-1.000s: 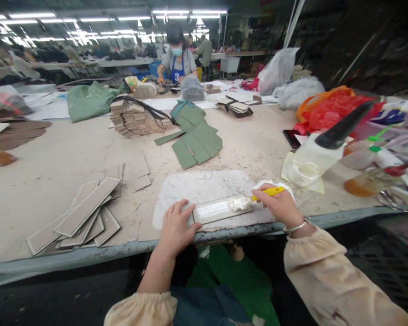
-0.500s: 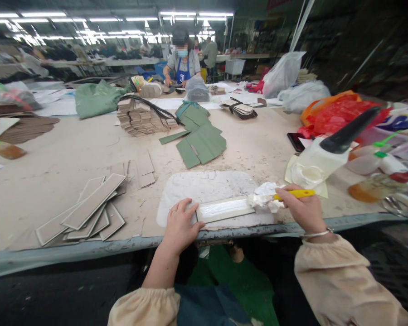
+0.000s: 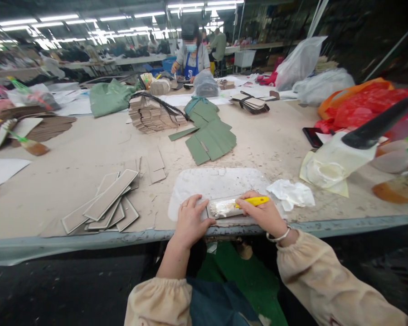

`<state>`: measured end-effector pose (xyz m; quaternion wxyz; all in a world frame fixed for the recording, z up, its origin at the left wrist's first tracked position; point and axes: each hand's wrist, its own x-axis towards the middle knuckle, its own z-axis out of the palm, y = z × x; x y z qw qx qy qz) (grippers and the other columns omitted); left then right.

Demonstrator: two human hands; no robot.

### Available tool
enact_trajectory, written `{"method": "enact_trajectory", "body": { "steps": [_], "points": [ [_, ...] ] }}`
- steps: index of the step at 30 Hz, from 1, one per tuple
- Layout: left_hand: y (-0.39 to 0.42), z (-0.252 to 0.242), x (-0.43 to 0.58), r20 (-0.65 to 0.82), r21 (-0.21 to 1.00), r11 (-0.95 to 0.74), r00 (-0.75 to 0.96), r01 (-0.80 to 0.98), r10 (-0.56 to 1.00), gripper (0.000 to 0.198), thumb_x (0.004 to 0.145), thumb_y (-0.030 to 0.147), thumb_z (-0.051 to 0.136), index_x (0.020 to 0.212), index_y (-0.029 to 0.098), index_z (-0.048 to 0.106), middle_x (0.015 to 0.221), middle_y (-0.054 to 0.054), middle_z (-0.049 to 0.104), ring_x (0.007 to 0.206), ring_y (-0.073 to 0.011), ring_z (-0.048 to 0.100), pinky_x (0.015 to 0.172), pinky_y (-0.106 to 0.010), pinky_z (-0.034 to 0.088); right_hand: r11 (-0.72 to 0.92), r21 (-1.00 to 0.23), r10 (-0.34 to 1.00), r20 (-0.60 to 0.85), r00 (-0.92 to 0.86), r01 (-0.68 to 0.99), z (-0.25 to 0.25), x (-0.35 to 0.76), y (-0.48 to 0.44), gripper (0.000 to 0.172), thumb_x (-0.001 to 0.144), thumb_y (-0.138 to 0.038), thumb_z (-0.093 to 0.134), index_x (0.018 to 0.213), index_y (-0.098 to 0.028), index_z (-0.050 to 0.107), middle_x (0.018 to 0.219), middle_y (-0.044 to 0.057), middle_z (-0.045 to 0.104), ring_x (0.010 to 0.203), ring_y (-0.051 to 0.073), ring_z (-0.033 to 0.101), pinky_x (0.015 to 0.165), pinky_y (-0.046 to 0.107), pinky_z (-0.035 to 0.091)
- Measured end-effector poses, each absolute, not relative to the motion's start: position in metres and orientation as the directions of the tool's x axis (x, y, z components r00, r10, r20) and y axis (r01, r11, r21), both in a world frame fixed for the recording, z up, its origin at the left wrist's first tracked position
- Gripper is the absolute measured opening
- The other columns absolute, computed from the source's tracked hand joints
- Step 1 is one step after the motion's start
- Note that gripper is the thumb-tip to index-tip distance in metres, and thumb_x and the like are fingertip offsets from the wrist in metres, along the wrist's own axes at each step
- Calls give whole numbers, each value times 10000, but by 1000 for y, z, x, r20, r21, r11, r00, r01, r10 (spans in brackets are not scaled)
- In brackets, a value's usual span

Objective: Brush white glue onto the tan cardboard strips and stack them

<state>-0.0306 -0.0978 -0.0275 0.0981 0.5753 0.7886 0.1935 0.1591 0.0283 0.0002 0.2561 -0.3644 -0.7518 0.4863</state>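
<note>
My left hand (image 3: 192, 222) lies at the left end of a thin rectangular panel (image 3: 234, 214), fingers spread, thumb and fingertips at its edge. My right hand (image 3: 263, 216) is closed round the yellow handle of a brush (image 3: 257, 200). White paste clings to the bristles, which rest on the panel near my left hand and hide much of its face. Beneath the panel is a white rounded board (image 3: 221, 181) at the table's front edge. Crumpled white paper (image 3: 290, 194) lies to the right of my right hand.
Pale-bordered panels (image 3: 110, 199) lie in a loose pile at left. Green pieces (image 3: 211, 140) and a tied stack (image 3: 156, 113) sit farther back. At right stand a white container (image 3: 340, 158) with a black neck and red bags (image 3: 367, 104). A co-worker (image 3: 192, 59) works across the table.
My right hand has moved the brush leftward along the panel, from its right end to near my left hand. My left hand stays at the panel's left end. The view has shifted slightly.
</note>
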Motion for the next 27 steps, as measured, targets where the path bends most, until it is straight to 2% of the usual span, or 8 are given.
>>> {"method": "enact_trajectory", "body": {
  "steps": [5, 13, 21, 24, 27],
  "points": [
    [-98, -27, -30, 63, 412, 269, -322, 870, 945, 584, 663, 386, 741, 1208, 258, 578, 1356, -65, 444, 1245, -270, 381, 1054, -414, 300, 356, -865, 794, 79, -603, 355, 1, 172, 38, 259, 779, -430, 583, 723, -180, 621, 630, -8, 581, 577, 124, 509, 564, 252, 393],
    [-99, -24, -28, 39, 422, 292, -339, 858, 940, 569, 674, 369, 716, 1215, 262, 575, 1371, -55, 431, 1262, -259, 360, 1074, -389, 272, 384, -801, 856, 123, -503, 458, 9, 222, 68, 306, 764, -490, 581, 698, -191, 594, 647, -2, 576, 620, 142, 528, 599, 255, 404],
    [-99, -16, -26, -27, 447, 360, -390, 819, 921, 609, 632, 368, 709, 1221, 280, 581, 1385, -41, 430, 1281, -258, 350, 1086, -379, 261, 452, -727, 846, 166, -507, 516, 7, 247, 82, 334, 783, -521, 519, 680, -215, 603, 673, 3, 604, 677, 179, 569, 635, 280, 435],
    [-100, -18, -26, -6, 467, 349, -392, 813, 920, 605, 631, 364, 703, 1218, 274, 586, 1385, -50, 433, 1282, -267, 352, 1090, -396, 257, 458, -734, 857, 215, -468, 502, 2, 250, 89, 341, 746, -543, 532, 649, -225, 609, 666, 10, 616, 679, 200, 588, 625, 303, 455],
    [-103, -18, -25, 15, 494, 327, -384, 806, 923, 591, 634, 359, 705, 1209, 277, 594, 1383, -61, 439, 1279, -286, 359, 1088, -428, 265, 390, -790, 911, 256, -323, 473, 9, 255, 79, 335, 659, -580, 585, 629, -248, 616, 668, 26, 628, 630, 233, 596, 582, 360, 464]
  ]
}}
